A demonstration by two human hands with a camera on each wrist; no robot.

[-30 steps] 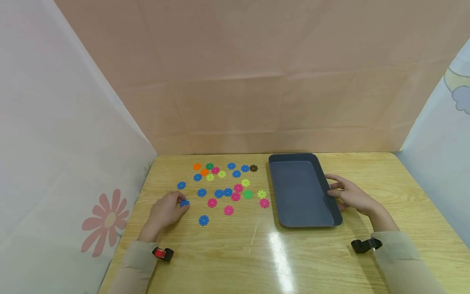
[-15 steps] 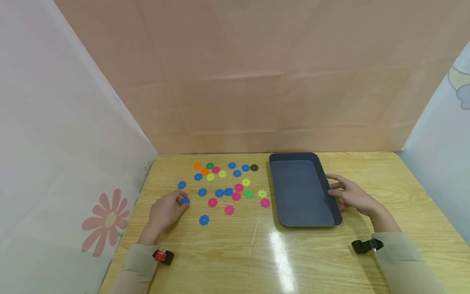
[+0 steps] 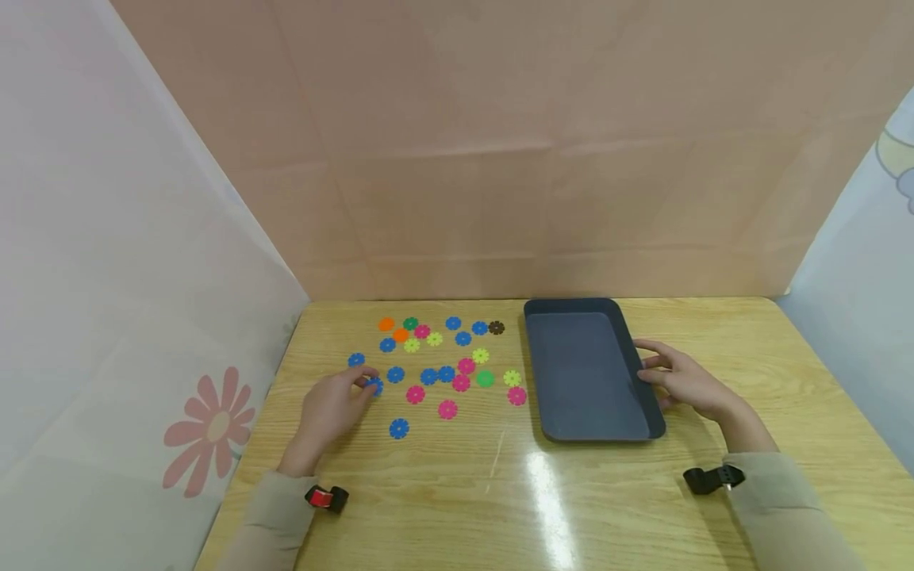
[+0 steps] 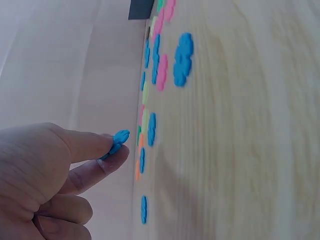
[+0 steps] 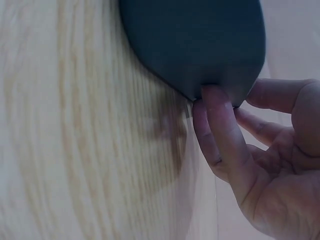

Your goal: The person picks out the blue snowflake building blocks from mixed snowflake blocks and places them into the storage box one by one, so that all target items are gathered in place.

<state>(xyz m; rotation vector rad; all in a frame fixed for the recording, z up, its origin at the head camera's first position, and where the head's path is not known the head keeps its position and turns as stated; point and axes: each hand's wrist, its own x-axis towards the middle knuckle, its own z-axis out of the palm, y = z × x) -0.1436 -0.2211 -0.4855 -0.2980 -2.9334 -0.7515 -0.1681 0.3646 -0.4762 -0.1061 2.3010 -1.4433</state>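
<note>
Between the thumb and index finger of my left hand (image 3: 336,408) is a blue toothed plastic disc (image 4: 120,140); the left wrist view shows it lifted off the table. Several flat discs lie around it: blue (image 3: 398,428), pink (image 3: 447,409), yellow (image 3: 481,356), green (image 3: 485,379), orange (image 3: 386,324) and one brown disc (image 3: 496,327). My right hand (image 3: 681,382) holds the right rim of a dark grey tray (image 3: 581,428), which shows no discs inside. In the right wrist view, fingers (image 5: 225,130) press the tray's outer wall, and part of the grip is hidden behind it.
Both hands work over a wooden table (image 3: 443,492). A pinkish-brown backdrop (image 3: 457,198) rises at its far edge. White printed sheets stand on the left (image 3: 128,277) and right (image 3: 857,317). Each wrist wears a black strap.
My left hand has raised the pinched blue disc from the table and shifted slightly right with it. My right hand and the tray have stayed in place.
</note>
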